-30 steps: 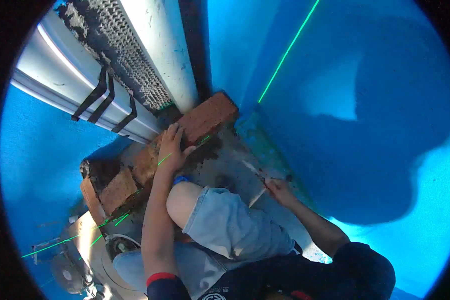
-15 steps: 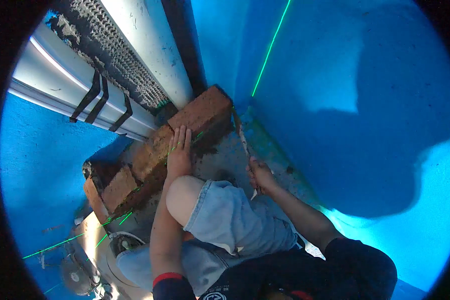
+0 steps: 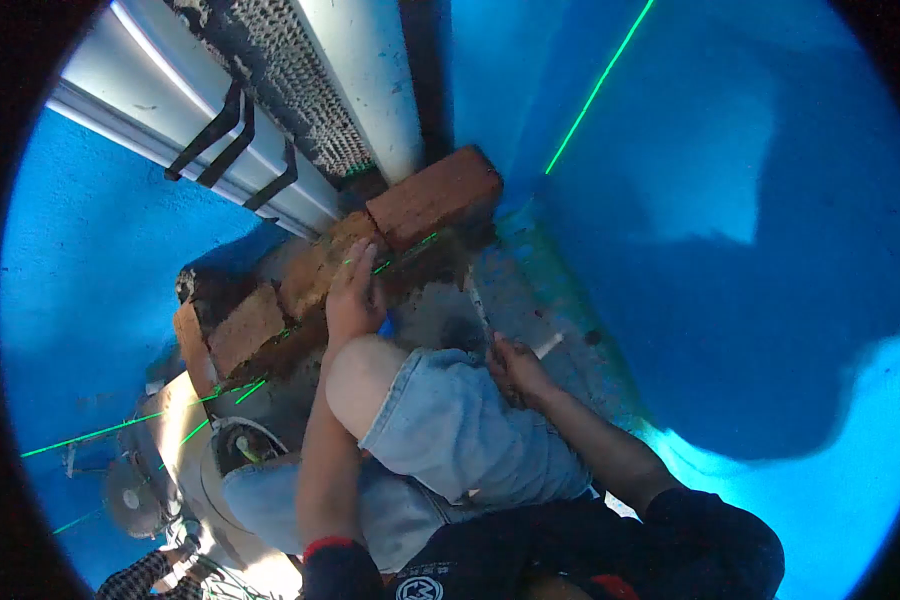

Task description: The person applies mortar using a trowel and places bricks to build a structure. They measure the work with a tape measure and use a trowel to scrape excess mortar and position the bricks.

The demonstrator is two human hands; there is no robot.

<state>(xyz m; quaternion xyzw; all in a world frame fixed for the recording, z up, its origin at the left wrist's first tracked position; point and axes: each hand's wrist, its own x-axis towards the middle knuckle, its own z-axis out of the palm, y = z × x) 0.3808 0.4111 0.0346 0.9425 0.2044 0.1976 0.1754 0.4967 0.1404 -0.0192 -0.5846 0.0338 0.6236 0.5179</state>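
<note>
A low course of reddish bricks runs diagonally across the corner, with one whole brick (image 3: 435,198) at its right end and a shorter brick piece (image 3: 248,332) towards its left end. My left hand (image 3: 356,292) rests on the inner edge of the middle brick (image 3: 315,280), fingers extended together and holding nothing. In my right hand (image 3: 516,368) is a slim, mortar-smeared trowel-like tool (image 3: 478,302), whose far end points at the face of the bricks, apart from them. Its exact kind is hard to make out. My knee is between my two arms.
White pipes (image 3: 378,95) rise behind the bricks, one bundle bound with black tape (image 3: 225,140). Blue walls enclose the corner, and a green laser line (image 3: 598,90) crosses the right one. A bucket (image 3: 240,440) stands beside my leg. Lower left are a round disc (image 3: 133,497) and a checkered sleeve (image 3: 135,578).
The tool has drawn back from the brick's right end towards me and tilted. My left hand has rolled onto its side at the brick edge. The whole view has shifted slightly.
</note>
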